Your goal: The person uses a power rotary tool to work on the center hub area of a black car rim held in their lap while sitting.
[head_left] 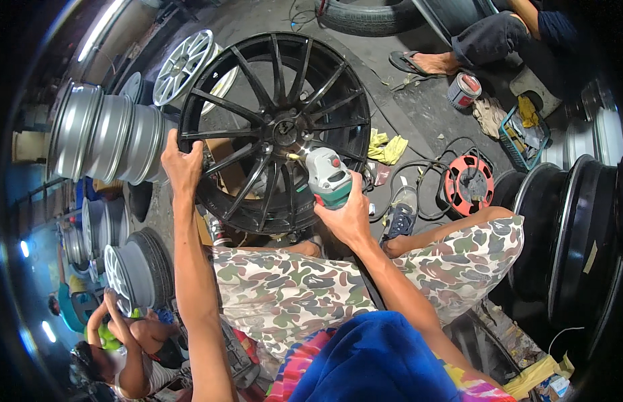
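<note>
A black multi-spoke alloy wheel point(286, 132) stands tilted in front of my knees, its spoked face toward me. My left hand point(182, 161) grips the wheel's rim at its left edge, with the thumb on the face side. My right hand point(348, 214) is wrapped round a grey and green handheld power tool point(329, 175). The tool's narrow front end lies close to the hub, near the bolt holes; whether it touches is too small to tell. Part of a cardboard box point(225, 164) shows between the spokes.
Silver wheels point(110, 137) are stacked at left, near a white wheel point(184, 67). A red cable reel point(469, 184), yellow cloth point(386, 146), paint can point(464, 90) and green basket point(522, 137) lie at right. Dark rims point(579, 234) stand beside my knee. Other people sit at lower left and upper right.
</note>
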